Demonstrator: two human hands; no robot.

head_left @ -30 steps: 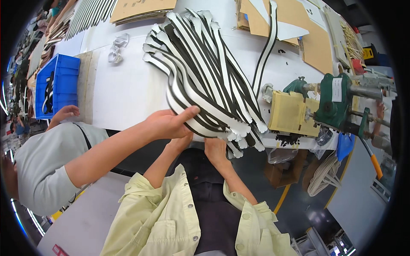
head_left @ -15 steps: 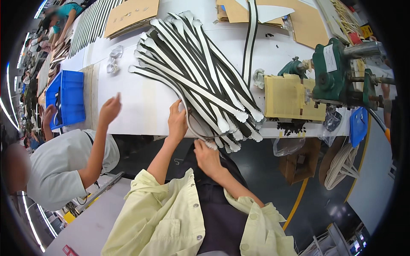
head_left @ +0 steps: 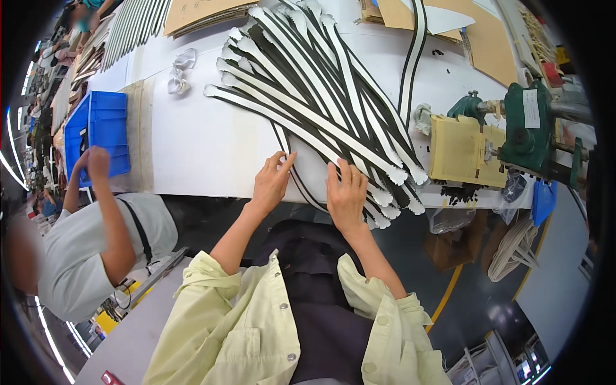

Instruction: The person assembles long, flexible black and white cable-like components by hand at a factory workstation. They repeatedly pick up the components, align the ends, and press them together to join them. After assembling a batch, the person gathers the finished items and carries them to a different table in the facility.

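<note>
A loose pile of long white strips with black edges and ragged ends lies slantwise across the white table. My right hand rests with outstretched fingers on the nearest strip, close to the pile's lower end. To its left, my left hand has its fingers apart at that strip's near side. Beside its fingertips, a narrow strip comes out from under the pile and bends down over the table edge. Neither palm shows, and I see nothing gripped in either hand.
A green clamp-like machine stands at the right, behind a yellowish taped block. Black scraps lie by the front edge. At left, a co-worker reaches toward a blue bin. Cardboard sheets lie at the back.
The nearest strip, bent between my hands before, now lies flat along the pile. My right hand has risen from below the table edge onto it. The co-worker's hand has moved to the blue bin.
</note>
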